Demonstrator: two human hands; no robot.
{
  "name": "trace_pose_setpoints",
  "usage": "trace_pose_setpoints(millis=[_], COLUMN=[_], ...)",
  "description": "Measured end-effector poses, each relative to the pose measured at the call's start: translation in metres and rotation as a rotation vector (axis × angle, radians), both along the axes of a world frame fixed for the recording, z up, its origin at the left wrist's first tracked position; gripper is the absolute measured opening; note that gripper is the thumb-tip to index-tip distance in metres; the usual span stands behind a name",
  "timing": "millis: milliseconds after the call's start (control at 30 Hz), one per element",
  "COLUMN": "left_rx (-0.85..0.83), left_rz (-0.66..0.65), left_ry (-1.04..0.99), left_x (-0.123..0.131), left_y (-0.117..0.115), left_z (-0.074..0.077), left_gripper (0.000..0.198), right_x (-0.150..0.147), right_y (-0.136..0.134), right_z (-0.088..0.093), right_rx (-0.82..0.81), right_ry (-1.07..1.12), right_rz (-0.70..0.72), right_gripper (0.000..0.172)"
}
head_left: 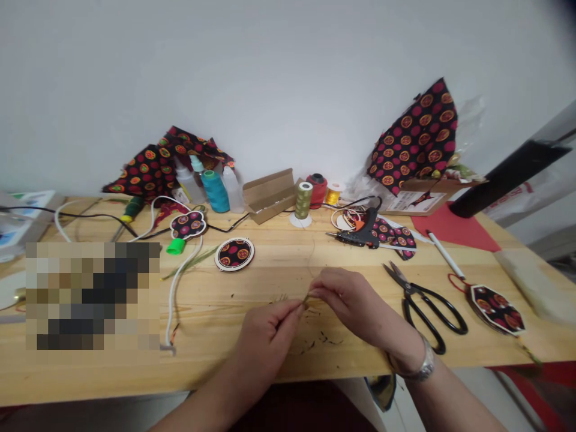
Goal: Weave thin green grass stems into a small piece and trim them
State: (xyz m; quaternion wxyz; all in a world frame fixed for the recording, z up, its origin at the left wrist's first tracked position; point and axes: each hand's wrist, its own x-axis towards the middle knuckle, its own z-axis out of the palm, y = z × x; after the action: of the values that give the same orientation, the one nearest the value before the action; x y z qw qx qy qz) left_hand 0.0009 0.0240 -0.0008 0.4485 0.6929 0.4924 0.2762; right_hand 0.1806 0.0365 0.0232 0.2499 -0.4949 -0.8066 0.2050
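Head cam: L hand (270,332) & R hand (350,301) are pinching olive thread (306,299) nr bench's (202,354) front edge; scissors (408,289) are lying twd right edge.

There's a plain pale grey wall (279,78), a light wooden table (279,240) right in front, pale floor (477,396) below, and lighting's pretty soft.

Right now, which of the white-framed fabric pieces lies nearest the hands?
The round piece, just beyond the left hand. The scallop-edged piece sits farther back, and the angular piece lies off right, past the scissors.
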Motion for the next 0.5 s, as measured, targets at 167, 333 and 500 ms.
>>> trace_pose_setpoints(millis=[167,333,500], left_rx=[-0.296,-0.455,-0.501], left_rz=[0.212,0.37,0.385], left_ry=[-0.255,-0.371,-0.426], left_x=[-0.002,-0.007,-0.008], left_y=[0.005,0.006,0.007], left_z=[0.003,0.001,0.001], left_gripper=[0.018,0.024,0.036], right_x=[0.034,0.108,0.143], right_y=[-0.014,-0.053,-0.074], right_z=[-0.008,-0.037,-0.057], right_rx=[0.251,0.17,-0.003], right_ry=[-0.232,-0.732,-0.759], right_rz=[-0.338,-0.587,-0.676], right_gripper=[0.02,0.03,0.041])
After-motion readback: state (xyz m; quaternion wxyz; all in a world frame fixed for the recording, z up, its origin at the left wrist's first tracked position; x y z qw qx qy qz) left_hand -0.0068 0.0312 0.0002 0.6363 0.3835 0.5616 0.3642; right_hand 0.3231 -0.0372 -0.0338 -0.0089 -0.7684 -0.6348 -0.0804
